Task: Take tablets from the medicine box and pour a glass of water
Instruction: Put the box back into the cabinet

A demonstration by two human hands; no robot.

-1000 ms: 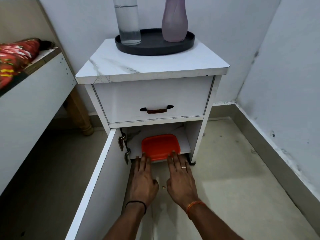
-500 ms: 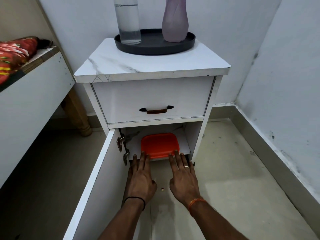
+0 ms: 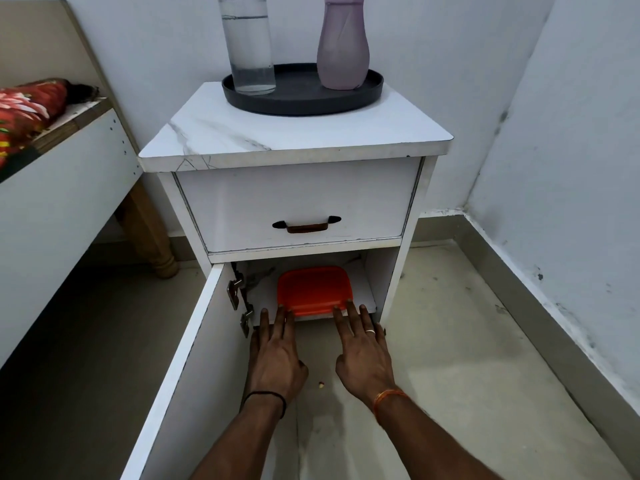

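Medicine box (image 3: 314, 289) – both hands' spread fingers (image 3: 353, 311) touching.

One red box (image 3: 314, 289), one glass (image 3: 248, 46), one bottle (image 3: 342, 43), one tray (image 3: 301, 98), one cabinet (image 3: 294, 140), two hands: left hand (image 3: 275, 358), right hand (image 3: 363, 355).

- Lower compartment open at front; cabinet door (image 3: 194, 358) swung fully out on the left, walling that side
- Orange box (image 3: 314, 289) fills the middle of the shelf; narrow gaps either side
- Closed drawer (image 3: 298, 206) caps the opening above
- Floor (image 3: 450, 341) right of cabinet is free up to the wall
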